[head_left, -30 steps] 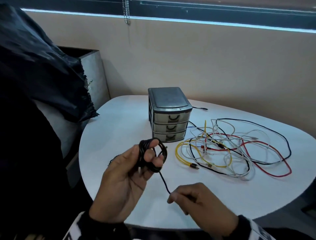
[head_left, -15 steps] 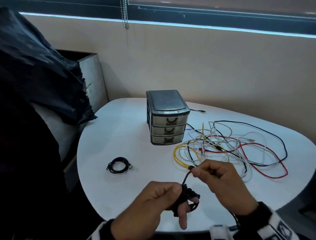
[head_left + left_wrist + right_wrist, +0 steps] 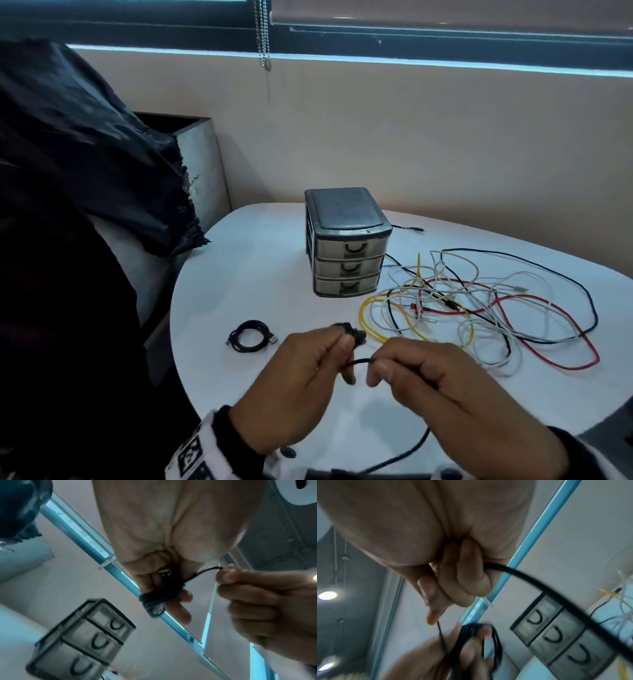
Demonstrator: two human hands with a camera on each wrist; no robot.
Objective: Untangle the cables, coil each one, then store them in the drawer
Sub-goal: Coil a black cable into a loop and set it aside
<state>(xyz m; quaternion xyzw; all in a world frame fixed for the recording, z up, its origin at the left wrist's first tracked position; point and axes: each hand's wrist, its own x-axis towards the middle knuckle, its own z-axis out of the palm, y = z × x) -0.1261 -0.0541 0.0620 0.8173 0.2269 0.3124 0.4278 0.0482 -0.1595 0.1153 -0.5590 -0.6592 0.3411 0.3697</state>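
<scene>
A black cable is wound in a small coil round the fingers of my left hand, its USB plug lying against the palm. Just to the right, my right hand pinches the cable's free run, which trails down past the table's front edge. Another black cable lies coiled on the white table. Several cables, yellow, red, white and black, lie in a tangle at the right. The grey three-drawer unit stands behind, all drawers closed.
A dark plastic bag over a grey bin stands left of the table. A beige wall rises close behind it, with a blind chain hanging above. A black plug end lies behind the drawer unit.
My left hand has turned palm down and dropped toward the table's front with the coil. My right hand has come up beside it, holding the cable closer to the coil.
</scene>
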